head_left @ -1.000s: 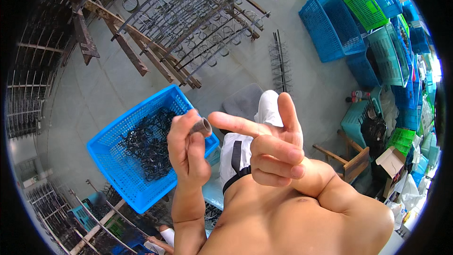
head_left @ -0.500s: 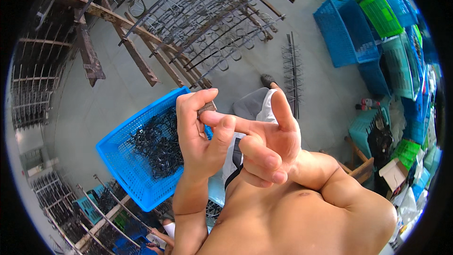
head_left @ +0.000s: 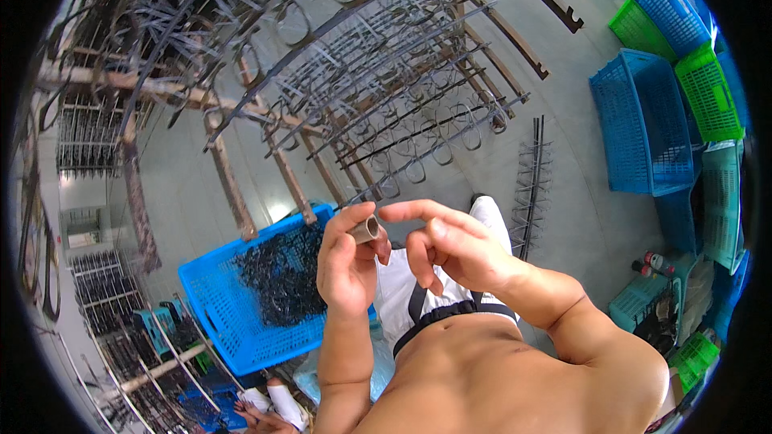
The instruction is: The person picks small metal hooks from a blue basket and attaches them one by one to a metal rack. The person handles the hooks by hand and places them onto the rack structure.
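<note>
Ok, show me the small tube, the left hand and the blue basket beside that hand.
Small tube (head_left: 362,233), head view: outer side.
Left hand (head_left: 345,269), head view: middle of the hand.
Blue basket (head_left: 219,299), head view: bare inside, left part.

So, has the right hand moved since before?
Yes, up the picture against the blue basket at left: the right hand had its pointing finger below the basket's top corner, now nearly level. The view shifted too.

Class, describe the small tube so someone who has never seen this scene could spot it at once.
Find the blue basket left of centre, holding tangled dark pieces. Overlapping its right side in view, the person's left hand holds the small tube. Unlike those thin pieces, it is short, hollow and greyish-brown, with a round open end.
</note>
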`<state>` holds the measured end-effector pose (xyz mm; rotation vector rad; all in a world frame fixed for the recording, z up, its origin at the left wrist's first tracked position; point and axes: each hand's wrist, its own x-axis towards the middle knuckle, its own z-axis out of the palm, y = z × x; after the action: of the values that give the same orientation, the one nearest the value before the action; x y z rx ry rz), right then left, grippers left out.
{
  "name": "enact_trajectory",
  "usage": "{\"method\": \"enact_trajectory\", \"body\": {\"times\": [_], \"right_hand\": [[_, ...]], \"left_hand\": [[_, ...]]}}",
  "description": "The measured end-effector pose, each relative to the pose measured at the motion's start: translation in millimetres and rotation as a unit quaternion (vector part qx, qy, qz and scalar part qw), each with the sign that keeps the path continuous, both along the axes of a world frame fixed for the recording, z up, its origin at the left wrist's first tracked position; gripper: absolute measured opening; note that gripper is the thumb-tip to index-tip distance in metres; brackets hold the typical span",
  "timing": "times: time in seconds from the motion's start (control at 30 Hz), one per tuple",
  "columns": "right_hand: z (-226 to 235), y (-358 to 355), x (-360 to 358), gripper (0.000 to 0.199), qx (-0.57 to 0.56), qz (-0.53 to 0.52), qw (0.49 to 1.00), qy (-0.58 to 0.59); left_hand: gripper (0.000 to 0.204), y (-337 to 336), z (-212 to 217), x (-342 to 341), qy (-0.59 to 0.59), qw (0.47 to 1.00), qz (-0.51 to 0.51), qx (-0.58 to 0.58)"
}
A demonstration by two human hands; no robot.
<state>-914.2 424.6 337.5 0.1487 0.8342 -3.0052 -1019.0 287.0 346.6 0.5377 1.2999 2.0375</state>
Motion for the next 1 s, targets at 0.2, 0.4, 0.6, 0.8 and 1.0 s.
{"method": "enact_trajectory", "body": {"times": [0.2, 0.4, 0.6, 0.8, 1.0], "right_hand": [[-63, -3, -21, 0.043, 0.098, -0.08, 0.992, -0.017], [-168, -16, -51, 0.049, 0.075, -0.025, 0.995, -0.068], [-268, -17, -63, 0.056, 0.041, 0.094, 0.992, -0.07], [-317, -42, -44, 0.066, 0.077, 0.168, 0.982, 0.033], [-321, -68, -19, 0.054, 0.378, 0.222, 0.899, 0.003]], "left_hand": [[0.036, 4, -73, -23, 0.119, 0.986, -0.004, -0.118], [0.029, -17, -174, -62, 0.186, 0.97, -0.055, -0.145], [0.034, -39, -258, -82, 0.437, 0.872, -0.094, -0.2], [0.04, -66, -291, -73, 0.48, 0.849, -0.107, -0.193], [0.031, -99, -310, -23, 0.383, 0.863, -0.11, -0.31]]}}
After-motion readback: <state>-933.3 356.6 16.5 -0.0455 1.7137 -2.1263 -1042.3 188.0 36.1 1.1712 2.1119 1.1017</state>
